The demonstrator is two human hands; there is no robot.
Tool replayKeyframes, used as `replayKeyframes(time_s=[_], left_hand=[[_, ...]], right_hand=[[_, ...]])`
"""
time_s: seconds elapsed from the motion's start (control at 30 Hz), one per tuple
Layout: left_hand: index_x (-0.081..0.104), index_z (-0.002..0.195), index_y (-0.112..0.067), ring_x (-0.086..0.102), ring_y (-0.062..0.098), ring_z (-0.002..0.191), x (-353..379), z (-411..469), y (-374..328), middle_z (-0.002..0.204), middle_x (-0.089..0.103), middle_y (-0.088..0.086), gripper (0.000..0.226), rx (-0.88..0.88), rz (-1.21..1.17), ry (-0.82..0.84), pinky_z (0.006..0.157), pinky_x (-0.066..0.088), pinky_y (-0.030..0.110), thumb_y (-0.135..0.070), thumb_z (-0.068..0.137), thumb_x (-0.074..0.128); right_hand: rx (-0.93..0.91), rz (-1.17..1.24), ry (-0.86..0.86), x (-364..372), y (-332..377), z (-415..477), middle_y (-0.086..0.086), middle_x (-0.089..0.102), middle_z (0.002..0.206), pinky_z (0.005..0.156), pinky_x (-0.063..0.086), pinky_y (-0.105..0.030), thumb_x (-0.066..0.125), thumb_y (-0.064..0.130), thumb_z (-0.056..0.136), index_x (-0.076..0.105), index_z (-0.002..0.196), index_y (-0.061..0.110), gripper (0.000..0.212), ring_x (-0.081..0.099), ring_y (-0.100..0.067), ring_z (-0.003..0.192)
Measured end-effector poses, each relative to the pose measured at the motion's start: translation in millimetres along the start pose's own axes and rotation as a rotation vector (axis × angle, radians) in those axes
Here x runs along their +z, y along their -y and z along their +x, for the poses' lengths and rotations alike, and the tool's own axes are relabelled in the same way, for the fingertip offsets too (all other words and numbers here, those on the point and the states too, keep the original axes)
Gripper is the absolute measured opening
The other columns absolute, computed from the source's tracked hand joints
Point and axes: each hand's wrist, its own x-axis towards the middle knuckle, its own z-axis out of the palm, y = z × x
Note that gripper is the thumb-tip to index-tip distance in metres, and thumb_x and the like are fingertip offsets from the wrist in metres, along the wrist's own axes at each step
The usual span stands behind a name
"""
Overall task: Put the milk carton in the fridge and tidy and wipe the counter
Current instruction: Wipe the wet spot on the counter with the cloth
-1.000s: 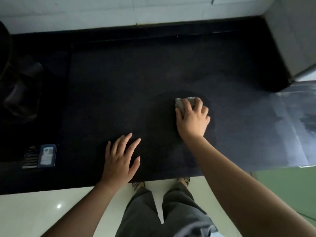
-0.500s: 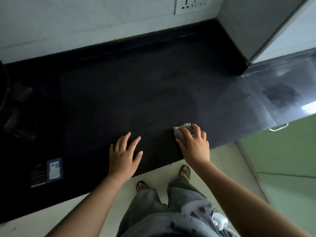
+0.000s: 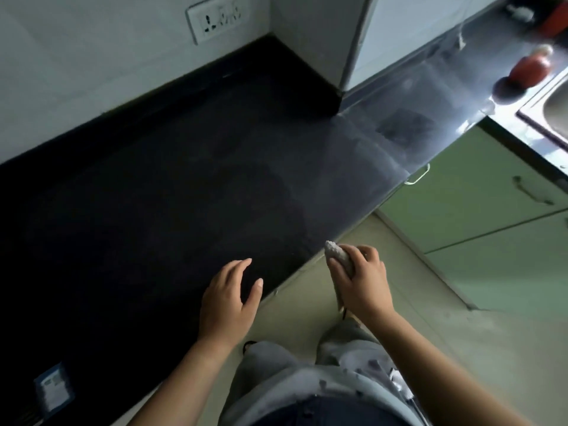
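Note:
A dark counter (image 3: 159,192) runs from the left to the far right. My right hand (image 3: 359,281) grips a crumpled grey cloth (image 3: 336,252), held just past the counter's front edge, over the floor. My left hand (image 3: 227,293) hovers over the counter's front edge with fingers spread and nothing in it. No milk carton or fridge is in view.
A small blue-labelled packet (image 3: 52,392) lies at the counter's near left. A wall socket (image 3: 218,20) sits above the back. A white pillar (image 3: 325,41) juts onto the counter. A red bottle (image 3: 528,67) stands by a steel sink (image 3: 553,109) at far right. Green cabinet doors (image 3: 479,204) are below.
My right hand drew the cloth toward me across the counter and off its front edge. My left hand lifted slightly from the surface. The view swung right, showing the sink.

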Motion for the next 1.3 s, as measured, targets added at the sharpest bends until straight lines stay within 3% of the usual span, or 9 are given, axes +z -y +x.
replayKeyframes(time_s=[0.2, 0.43, 0.63, 0.87, 1.0, 1.3], left_hand=[[0.059, 0.121, -0.015, 0.055, 0.024, 0.113, 39, 39, -80, 0.124, 0.060, 0.004, 0.061, 0.155, 0.098, 0.093, 0.094, 0.042, 0.034, -0.054, 0.082, 0.033], [0.057, 0.122, -0.020, 0.056, 0.023, 0.111, 114, 100, -188, 0.122, 0.059, -0.001, 0.068, 0.191, 0.185, 0.156, 0.091, 0.042, 0.035, -0.060, 0.076, 0.027], [0.053, 0.126, -0.020, 0.051, 0.024, 0.115, 145, 166, -260, 0.127, 0.056, 0.001, 0.076, 0.134, 0.231, 0.119, 0.093, 0.040, 0.036, -0.063, 0.071, 0.020], [0.048, 0.129, -0.020, 0.046, 0.023, 0.120, 148, 232, -260, 0.134, 0.049, 0.001, 0.046, -0.019, 0.250, 0.070, 0.095, 0.040, 0.038, -0.044, 0.090, 0.045], [0.041, 0.136, -0.021, 0.038, 0.022, 0.129, 151, 268, -249, 0.142, 0.041, 0.000, 0.051, -0.084, 0.283, 0.018, 0.101, 0.038, 0.041, -0.044, 0.090, 0.045], [0.023, 0.146, -0.028, 0.017, 0.028, 0.143, 176, 290, -252, 0.157, 0.014, 0.005, 0.063, -0.223, 0.398, 0.066, 0.109, 0.025, 0.053, -0.050, 0.088, 0.039]], right_hand=[[0.083, 0.117, -0.076, -64, -61, 25, -0.002, 0.051, 0.115, 0.088, 0.034, -0.024, 0.057, 0.041, 0.086, 0.061, 0.114, 0.030, 0.030, 0.051, -0.025, 0.104], [0.033, 0.068, -0.158, -151, -143, 97, -0.005, 0.050, 0.116, 0.087, 0.032, -0.025, 0.058, 0.038, 0.085, 0.059, 0.115, 0.029, 0.031, 0.050, -0.029, 0.099], [-0.032, 0.046, -0.131, -208, -168, 163, -0.004, 0.047, 0.122, 0.087, 0.030, -0.024, 0.056, 0.040, 0.086, 0.058, 0.116, 0.030, 0.032, 0.047, -0.027, 0.105], [-0.182, -0.038, -0.054, -218, -147, 268, -0.005, 0.046, 0.125, 0.085, 0.036, -0.030, 0.055, 0.042, 0.088, 0.057, 0.120, 0.027, 0.036, 0.045, -0.031, 0.105], [-0.252, -0.110, -0.006, -217, -123, 328, -0.005, 0.044, 0.125, 0.083, 0.037, -0.032, 0.053, 0.043, 0.088, 0.056, 0.120, 0.027, 0.036, 0.045, -0.032, 0.103], [-0.398, -0.201, 0.229, -191, -90, 400, -0.002, 0.044, 0.125, 0.082, 0.043, -0.038, 0.050, 0.048, 0.088, 0.054, 0.121, 0.031, 0.038, 0.043, -0.030, 0.103]])
